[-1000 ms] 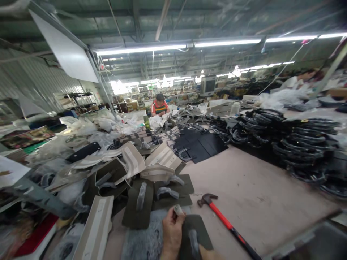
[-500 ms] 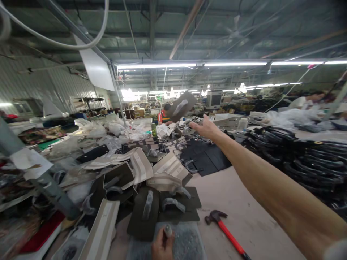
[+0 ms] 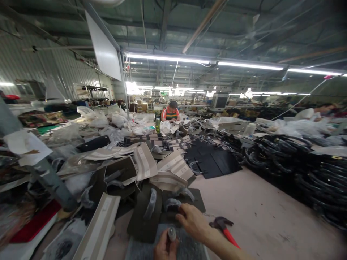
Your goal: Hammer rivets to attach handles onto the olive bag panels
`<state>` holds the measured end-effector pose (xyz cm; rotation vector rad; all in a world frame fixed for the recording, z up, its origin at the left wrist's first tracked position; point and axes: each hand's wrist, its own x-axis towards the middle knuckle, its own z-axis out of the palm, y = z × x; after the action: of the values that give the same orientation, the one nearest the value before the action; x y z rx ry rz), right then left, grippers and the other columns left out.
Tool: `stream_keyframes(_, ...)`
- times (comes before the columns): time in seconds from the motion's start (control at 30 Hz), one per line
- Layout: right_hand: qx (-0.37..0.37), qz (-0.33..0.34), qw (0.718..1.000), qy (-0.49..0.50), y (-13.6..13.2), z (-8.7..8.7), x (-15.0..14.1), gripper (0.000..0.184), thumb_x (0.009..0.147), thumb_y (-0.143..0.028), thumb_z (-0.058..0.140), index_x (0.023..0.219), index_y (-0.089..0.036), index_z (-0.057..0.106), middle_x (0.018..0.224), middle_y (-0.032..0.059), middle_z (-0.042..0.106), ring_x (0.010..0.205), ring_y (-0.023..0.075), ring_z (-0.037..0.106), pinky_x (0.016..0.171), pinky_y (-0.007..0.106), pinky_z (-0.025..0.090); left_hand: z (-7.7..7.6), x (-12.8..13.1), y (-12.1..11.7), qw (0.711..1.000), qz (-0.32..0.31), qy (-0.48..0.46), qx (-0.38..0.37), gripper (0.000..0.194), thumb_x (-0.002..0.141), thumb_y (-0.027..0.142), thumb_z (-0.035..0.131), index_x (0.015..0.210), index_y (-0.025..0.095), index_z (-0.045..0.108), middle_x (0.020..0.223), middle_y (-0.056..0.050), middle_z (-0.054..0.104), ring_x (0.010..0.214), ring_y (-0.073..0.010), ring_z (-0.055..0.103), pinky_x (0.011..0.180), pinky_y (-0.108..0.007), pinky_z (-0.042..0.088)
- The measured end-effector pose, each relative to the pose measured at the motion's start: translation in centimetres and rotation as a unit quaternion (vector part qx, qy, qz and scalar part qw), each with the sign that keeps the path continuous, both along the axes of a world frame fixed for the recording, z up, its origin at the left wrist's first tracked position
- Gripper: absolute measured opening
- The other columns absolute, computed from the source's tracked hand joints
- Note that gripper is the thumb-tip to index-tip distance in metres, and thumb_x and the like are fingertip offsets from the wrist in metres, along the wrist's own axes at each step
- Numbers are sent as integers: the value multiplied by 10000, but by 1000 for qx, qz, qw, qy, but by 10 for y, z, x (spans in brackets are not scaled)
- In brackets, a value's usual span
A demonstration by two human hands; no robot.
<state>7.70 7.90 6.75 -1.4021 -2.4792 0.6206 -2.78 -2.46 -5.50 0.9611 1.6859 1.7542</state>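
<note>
In my left hand (image 3: 166, 245), low in the middle, is a short metal cylinder with a rounded top (image 3: 171, 234), held upright between closed fingers. My right hand (image 3: 193, 222) reaches in from the right, its fingers curled over the right end of a plastic-wrapped handle (image 3: 171, 203) on a dark panel (image 3: 199, 198). Another dark panel with a wrapped handle (image 3: 146, 220) lies to the left. Beneath my hands shows a grey, plastic-looking slab (image 3: 141, 249). A claw hammer (image 3: 225, 227) with a red handle lies right of my right hand, partly behind the forearm.
Beige striped panels (image 3: 99, 227) and black panels (image 3: 214, 160) lie ahead and left. Black wrapped handles (image 3: 282, 151) are heaped at right. A metal post (image 3: 51, 184) stands at left. A person in an orange-sleeved shirt (image 3: 170, 113) sits across the table; another person (image 3: 309, 113) is at far right.
My right arm was stretched forward, with a dark panel in the air beyond the open hand. The hand is now back near me at the wrapped handle; the airborne panel is gone from there.
</note>
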Motion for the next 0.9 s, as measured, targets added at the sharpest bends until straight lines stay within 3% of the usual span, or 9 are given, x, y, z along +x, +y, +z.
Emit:
stream_keyframes(0.13,-4,-6,1000,-21,5,12,-5,189,868,-311,548,875,-167,671,910,79,709,869,206,643,713,277,374,29,-3,-11,998,-39,20,-37,367,791,513,634,953,194,715,827,-69,753,769,-246,706,714,-293,557)
stream_keyframes(0.23,-25,-22,999,-28,14,11,-3,218,890,-324,530,890,-170,685,921,85,715,893,201,644,737,273,386,42,-5,-16,994,-70,51,-61,220,817,341,607,943,187,700,824,-56,733,767,-222,682,715,-283,527)
stream_keyframes(0.4,-22,-93,995,-33,40,2,5,291,935,-357,457,991,-177,678,1003,108,703,958,222,631,791,291,405,40,-5,-15,994,-70,51,-72,187,822,298,612,954,187,684,808,-34,715,760,-196,666,710,-262,501)
stream_keyframes(0.5,21,-157,987,-28,62,4,6,394,961,-345,397,1220,-111,581,1190,178,633,1070,242,592,841,308,407,38,-4,-14,994,-65,49,-72,179,814,291,625,948,189,688,806,-31,719,760,-196,669,718,-264,504)
stream_keyframes(0.57,42,-167,985,-24,78,7,3,476,946,-349,448,1340,-84,485,1304,196,567,1125,234,565,858,293,406,39,-4,-14,994,-64,52,-70,186,815,290,626,958,189,688,821,-34,725,770,-198,675,726,-268,507)
stream_keyframes(0.63,47,-145,988,-25,92,12,-4,481,900,-360,553,1305,-102,529,1268,164,604,1087,217,582,835,266,409,39,-4,-13,994,-64,53,-68,195,817,298,627,964,186,688,832,-39,730,776,-202,681,731,-274,513)
stream_keyframes(0.77,64,-99,993,-28,113,35,-23,237,914,-324,550,940,-137,694,968,117,708,925,198,616,772,261,395,39,-5,-12,995,-59,46,-68,225,808,325,644,974,181,689,828,-46,734,771,-209,691,732,-285,530)
stream_keyframes(0.9,148,-83,986,2,106,83,-19,332,988,-335,404,993,-145,677,1100,136,672,1057,225,560,880,308,367,39,-4,-12,995,-57,42,-65,233,803,332,650,979,183,686,841,-44,736,790,-209,695,750,-293,537)
